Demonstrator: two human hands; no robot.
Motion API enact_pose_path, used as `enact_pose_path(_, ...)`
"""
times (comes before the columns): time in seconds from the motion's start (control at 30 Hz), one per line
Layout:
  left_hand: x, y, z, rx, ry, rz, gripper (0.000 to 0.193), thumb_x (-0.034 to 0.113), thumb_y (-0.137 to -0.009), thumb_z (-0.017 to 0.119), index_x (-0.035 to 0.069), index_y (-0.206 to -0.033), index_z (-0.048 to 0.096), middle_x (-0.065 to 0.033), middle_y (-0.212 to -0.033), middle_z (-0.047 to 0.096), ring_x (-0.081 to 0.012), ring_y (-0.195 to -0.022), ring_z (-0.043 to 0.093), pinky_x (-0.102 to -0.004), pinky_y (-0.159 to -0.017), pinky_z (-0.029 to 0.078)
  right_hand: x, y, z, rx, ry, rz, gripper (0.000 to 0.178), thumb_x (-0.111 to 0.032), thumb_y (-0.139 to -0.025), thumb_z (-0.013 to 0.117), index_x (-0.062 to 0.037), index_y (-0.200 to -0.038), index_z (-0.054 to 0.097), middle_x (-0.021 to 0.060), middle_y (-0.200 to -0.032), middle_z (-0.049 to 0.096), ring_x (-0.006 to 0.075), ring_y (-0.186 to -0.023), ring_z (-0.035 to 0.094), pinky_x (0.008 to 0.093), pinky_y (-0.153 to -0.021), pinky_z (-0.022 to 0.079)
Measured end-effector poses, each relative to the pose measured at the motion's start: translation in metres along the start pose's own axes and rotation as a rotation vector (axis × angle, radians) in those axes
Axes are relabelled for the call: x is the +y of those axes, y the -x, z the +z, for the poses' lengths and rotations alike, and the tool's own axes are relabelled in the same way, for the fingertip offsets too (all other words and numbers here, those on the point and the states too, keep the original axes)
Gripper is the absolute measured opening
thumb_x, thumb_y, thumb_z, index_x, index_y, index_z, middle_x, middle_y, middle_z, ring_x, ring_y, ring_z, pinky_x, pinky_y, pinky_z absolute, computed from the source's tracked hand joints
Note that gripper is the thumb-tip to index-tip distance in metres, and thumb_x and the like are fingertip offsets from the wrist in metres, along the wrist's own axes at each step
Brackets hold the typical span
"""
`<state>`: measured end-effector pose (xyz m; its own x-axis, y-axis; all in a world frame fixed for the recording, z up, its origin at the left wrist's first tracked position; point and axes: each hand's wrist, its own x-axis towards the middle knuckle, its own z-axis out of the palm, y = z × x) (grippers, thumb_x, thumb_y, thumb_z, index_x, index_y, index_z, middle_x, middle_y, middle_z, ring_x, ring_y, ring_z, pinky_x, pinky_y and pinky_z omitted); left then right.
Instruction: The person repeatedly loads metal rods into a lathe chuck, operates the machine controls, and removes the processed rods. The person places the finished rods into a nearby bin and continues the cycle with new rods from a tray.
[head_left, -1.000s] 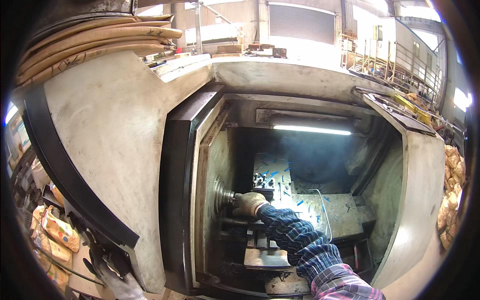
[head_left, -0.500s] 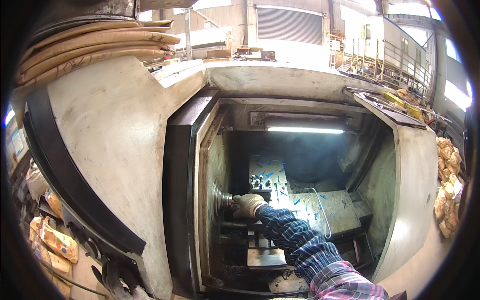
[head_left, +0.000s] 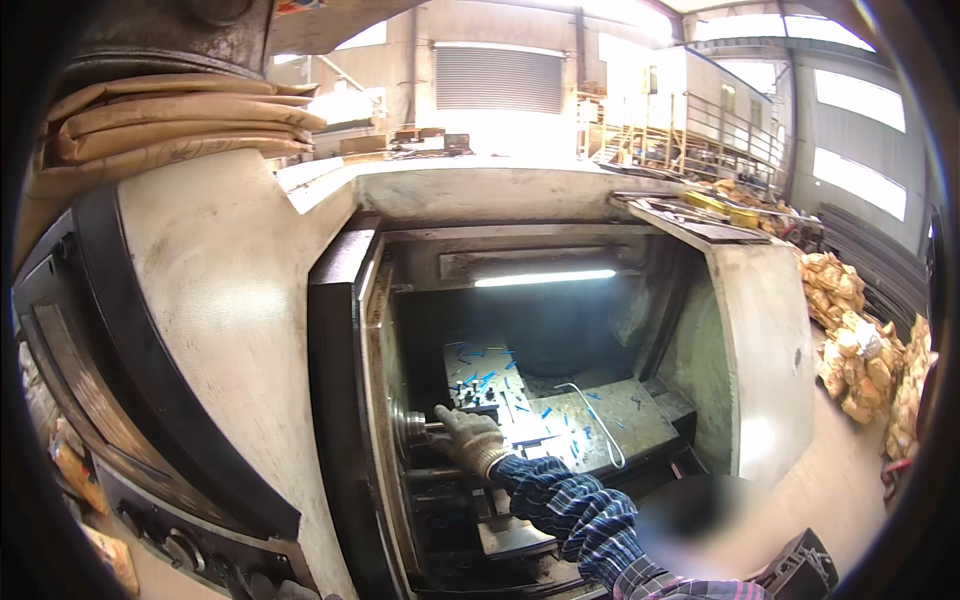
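Chuck point(head_left: 414, 428) stood at the left inner wall of the machine point(head_left: 220, 290), just beside your gloved right hand point(head_left: 470, 438) — whether it was closed on anything, I couldn't make out. Your left hand point(head_left: 287, 589), mostly cut off below, hid its grip too — and blue slivers point(head_left: 487, 379) littered the metal bed point(head_left: 642, 425).

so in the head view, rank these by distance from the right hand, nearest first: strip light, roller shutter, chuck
From the right hand:
1. Chuck, just to its left.
2. Strip light, above and farther back.
3. Roller shutter, in the far background.
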<state>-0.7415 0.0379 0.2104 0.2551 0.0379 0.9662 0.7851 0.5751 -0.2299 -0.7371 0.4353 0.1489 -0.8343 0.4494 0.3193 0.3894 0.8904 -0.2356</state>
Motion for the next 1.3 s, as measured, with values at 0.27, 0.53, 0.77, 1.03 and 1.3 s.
enact_pose_path(0.27, 0.035, -0.043, -0.029, -0.452, 0.33, -0.183, 0.029, 0.024, -0.104, 0.068, 0.004, -0.125, 0.067, -0.0126, -0.113, 0.066, -0.0398, -0.12, 0.065, -0.0601, -0.106, 0.05, 0.033, 0.153, -0.056, 0.155, -0.234, -0.085, 0.067, -0.04, -0.092, 0.077, -0.0123, -0.148, 0.053, 0.0209, -0.116, 0.073, 0.0386, -0.104, 0.072, 0.0473, -0.086, 0.059)
enact_pose_path(0.53, 0.153, -0.074, -0.001, -0.429, 0.912, -0.242, 0.032, 0.022, -0.102, 0.07, 0.008, -0.13, 0.066, -0.0102, -0.124, 0.068, -0.0391, -0.13, 0.059, -0.065, -0.119, 0.035, 0.036, 0.379, -0.128, -0.02, -0.432, 0.301, 0.058, -0.05, -0.101, 0.066, -0.0174, -0.149, 0.058, 0.0189, -0.136, 0.068, 0.0355, -0.117, 0.071, 0.0432, -0.1, 0.055)
enact_pose_path(0.77, 0.274, -0.109, 0.009, -0.45, 1.348, -0.06, 0.032, 0.02, -0.101, 0.07, 0.006, -0.13, 0.067, -0.0127, -0.126, 0.069, -0.0403, -0.124, 0.063, -0.0635, -0.114, 0.04, 0.023, 0.564, -0.13, -0.014, -0.753, 0.893, 0.056, -0.019, -0.101, 0.068, -0.0191, -0.155, 0.052, 0.0142, -0.155, 0.054, 0.0314, -0.135, 0.06, 0.0402, -0.111, 0.05)
enact_pose_path(1.03, 0.395, -0.107, 0.002, -0.468, 1.863, 0.206, 0.041, 0.012, -0.103, 0.059, -0.007, -0.139, 0.06, -0.0191, -0.14, 0.064, -0.0411, -0.138, 0.055, -0.0526, -0.118, 0.039, -0.116, 0.687, -0.104, 0.274, -0.376, 1.619, 0.057, -0.055, -0.101, 0.06, -0.0172, -0.144, 0.062, 0.0133, -0.135, 0.07, 0.0342, -0.124, 0.066, 0.0434, -0.108, 0.05)
enact_pose_path(1.3, 0.483, -0.102, -0.099, -0.279, 2.591, 0.5, 0.079, -0.004, -0.1, 0.063, 0.024, -0.164, 0.027, -0.0185, -0.14, 0.065, -0.0432, -0.135, 0.057, -0.0683, -0.119, 0.032, -0.335, 0.693, -0.037, 0.893, -0.254, 2.392, 0.044, -0.047, -0.1, 0.061, -0.0166, -0.13, 0.072, 0.0094, -0.134, 0.071, 0.0319, -0.127, 0.064, 0.041, -0.11, 0.048)
